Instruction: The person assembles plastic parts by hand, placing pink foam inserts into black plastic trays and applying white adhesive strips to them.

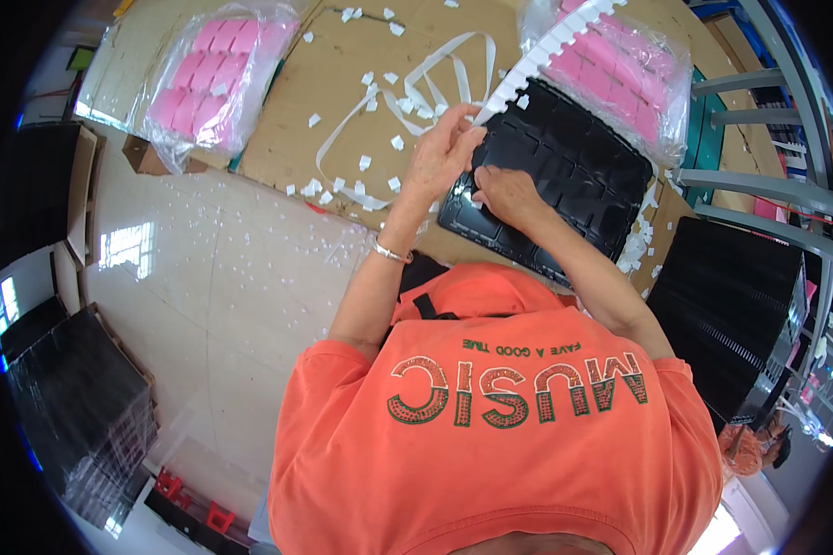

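A long white strip with a notched edge slants up to the right over the work surface. My left hand pinches its lower end near the left corner of a black moulded tray. The tray lies on the brown surface, divided into several shallow sections. My right hand rests over the tray's near left part, fingers curled closed; what they hold, if anything, is too small to make out. A small white scrap lies on the tray's far part.
Pink foam pieces in clear plastic lie at the far left and far right. A loose white ribbon and many scraps litter the cardboard-brown table. Grey metal rails and a black stack stand right; another person is farther off.
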Tool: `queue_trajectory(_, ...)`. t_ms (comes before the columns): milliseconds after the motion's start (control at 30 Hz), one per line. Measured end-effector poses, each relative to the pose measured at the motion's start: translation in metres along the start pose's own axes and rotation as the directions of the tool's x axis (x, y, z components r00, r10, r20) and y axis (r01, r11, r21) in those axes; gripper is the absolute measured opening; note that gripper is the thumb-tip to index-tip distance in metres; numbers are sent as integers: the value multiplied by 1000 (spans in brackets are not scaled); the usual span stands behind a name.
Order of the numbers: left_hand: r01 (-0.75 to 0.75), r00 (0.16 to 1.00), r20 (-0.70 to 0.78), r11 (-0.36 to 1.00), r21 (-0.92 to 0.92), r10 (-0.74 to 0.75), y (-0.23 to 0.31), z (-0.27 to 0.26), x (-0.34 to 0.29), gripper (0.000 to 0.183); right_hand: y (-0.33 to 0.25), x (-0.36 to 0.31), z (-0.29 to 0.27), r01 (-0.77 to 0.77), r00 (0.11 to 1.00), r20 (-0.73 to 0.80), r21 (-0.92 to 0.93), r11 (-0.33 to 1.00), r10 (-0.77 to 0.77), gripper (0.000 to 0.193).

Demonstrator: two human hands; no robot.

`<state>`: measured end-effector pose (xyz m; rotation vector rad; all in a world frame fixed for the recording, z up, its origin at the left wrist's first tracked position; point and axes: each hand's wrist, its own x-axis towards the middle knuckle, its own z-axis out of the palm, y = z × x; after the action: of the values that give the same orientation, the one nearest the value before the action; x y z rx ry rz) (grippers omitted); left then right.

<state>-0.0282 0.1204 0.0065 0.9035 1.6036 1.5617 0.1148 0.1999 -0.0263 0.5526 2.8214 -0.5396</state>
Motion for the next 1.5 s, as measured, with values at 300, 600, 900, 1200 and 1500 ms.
queue_trajectory(300,27,998,58,995,-99,-21,4,8,-4,21,-3,4,-83,0,889,-143,950,311,436,21)
queue_trajectory(600,-328,931,13,821,467,364,-9,9,1,18,-26,-18,-84,10,827,-84,991,134,556,23)
queue_trajectory(900,1,988,-157,999,33,4,18,10,4,22,177,-151,-96,-347,735,-266,641,684,623,10)
queue_trajectory(1200,8,989,-146,999,32,-3,4,4,-7,24,240,-121,-73,-422,891,-74,231,877,448,11)
queue_trajectory(1500,110,990,-87,992,-60,-115,7,22,-12,21,221,-94,-58,-330,887,-363,-65,942,285,11)
